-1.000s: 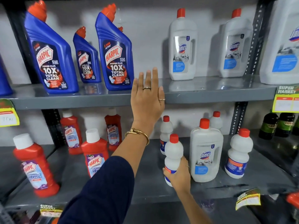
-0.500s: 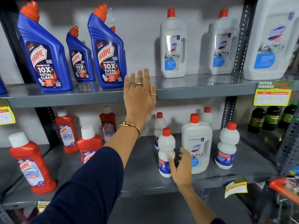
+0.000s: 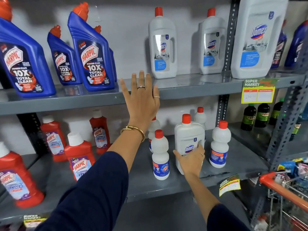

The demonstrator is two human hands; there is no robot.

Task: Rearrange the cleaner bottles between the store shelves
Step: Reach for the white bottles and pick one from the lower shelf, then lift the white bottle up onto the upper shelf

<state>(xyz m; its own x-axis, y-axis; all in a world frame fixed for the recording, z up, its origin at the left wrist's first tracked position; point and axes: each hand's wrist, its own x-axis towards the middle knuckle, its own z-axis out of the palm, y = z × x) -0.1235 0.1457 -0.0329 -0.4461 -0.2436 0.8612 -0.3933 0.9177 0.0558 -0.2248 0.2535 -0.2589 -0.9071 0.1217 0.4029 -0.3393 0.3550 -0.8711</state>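
Note:
My right hand (image 3: pixel 191 162) is wrapped around the lower part of a white Domex bottle (image 3: pixel 188 134) with a red cap, which stands on the lower shelf (image 3: pixel 241 157). Its thumb is on the bottle's left side and its fingers lie across the front. A small white bottle with a blue label (image 3: pixel 160 154) stands just left of it, another (image 3: pixel 219 144) just right. My left hand (image 3: pixel 141 100) lies flat and open against the front edge of the upper shelf (image 3: pixel 191 87), holding nothing.
Blue Harpic bottles (image 3: pixel 93 59) stand on the upper shelf at left, with tall white Domex bottles (image 3: pixel 162 45) and a very large one (image 3: pixel 256 40) at right. Red Harpic bottles (image 3: pixel 80 159) fill the lower left. An orange-handled cart (image 3: pixel 283 189) sits at bottom right, below dark green bottles (image 3: pixel 263 114).
My right hand let go of the small white bottle, moved right and closed around the Domex bottle. My left hand stayed on the upper shelf edge. The view shifted to the right.

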